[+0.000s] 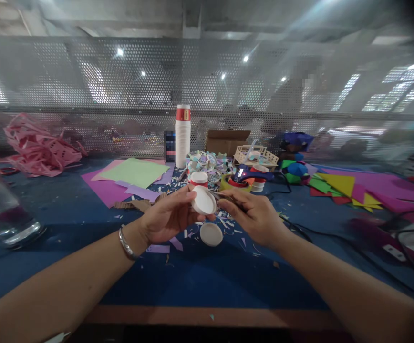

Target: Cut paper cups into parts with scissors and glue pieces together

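From my end of the feed, I have the shallow white cup-bottom piece (204, 200) in the left hand (173, 208), its thumb over the near rim and the other fingers curled underneath, the round face tipped toward me. The right hand (250, 212) is closed narrow, pinching what looks like a slim grey tool (215, 194) right beside the disc's edge — I can't tell whether it is a blade or scissors. Just below the fingertips a matching white disc (211, 234) lies flat on the blue tabletop (207, 281), with paper clippings (226, 223) scattered around it. Beyond the fingers stands a red-and-white paper cup (199, 179), and farther off, a tall stack of paper cups (183, 143). I'd judge the held piece feather-light and fairly stiff across its rim, but thin card that would dent under a hard squeeze, and smooth enough to twist in a loose grip. I'd take it by the rim — thumb on top, fingers supporting below — keeping skin clear of the tool side.
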Tool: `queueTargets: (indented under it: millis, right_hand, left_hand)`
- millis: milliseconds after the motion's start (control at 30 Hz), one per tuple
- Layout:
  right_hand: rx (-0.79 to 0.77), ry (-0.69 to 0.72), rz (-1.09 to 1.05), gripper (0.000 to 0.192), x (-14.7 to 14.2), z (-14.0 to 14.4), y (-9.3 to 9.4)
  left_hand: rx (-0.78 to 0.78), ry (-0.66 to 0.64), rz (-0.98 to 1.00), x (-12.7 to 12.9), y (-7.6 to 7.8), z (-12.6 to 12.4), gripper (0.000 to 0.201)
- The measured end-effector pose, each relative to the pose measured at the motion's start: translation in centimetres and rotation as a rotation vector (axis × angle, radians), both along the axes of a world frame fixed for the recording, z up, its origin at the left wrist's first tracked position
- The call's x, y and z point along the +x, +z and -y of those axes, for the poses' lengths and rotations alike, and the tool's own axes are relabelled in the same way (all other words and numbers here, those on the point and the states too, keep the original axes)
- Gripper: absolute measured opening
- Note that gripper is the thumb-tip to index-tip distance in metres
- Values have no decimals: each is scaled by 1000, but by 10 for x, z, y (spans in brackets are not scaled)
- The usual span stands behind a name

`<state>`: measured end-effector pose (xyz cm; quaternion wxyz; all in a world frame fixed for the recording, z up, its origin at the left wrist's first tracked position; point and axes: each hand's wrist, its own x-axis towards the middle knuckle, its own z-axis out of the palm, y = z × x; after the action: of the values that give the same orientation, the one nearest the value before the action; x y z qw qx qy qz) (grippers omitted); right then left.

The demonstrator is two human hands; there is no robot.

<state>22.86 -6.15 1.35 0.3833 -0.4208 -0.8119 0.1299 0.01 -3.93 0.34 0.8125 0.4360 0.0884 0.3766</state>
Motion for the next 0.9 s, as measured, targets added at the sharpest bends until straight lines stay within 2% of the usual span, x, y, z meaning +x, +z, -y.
queueTargets:
  millis: [367, 700, 900]
  right_hand:
    - [63, 11, 31, 27, 1, 1, 0]
    - [46, 39, 46, 27, 3, 1, -4]
    - [52, 27, 7, 26, 1, 1, -2]
  left_hand:
    - [-16, -15, -13, 0, -2, 0, 30]
    - [-2, -92, -7, -3, -4, -3, 34]
    - [-18, 47, -5, 3, 3, 6, 37]
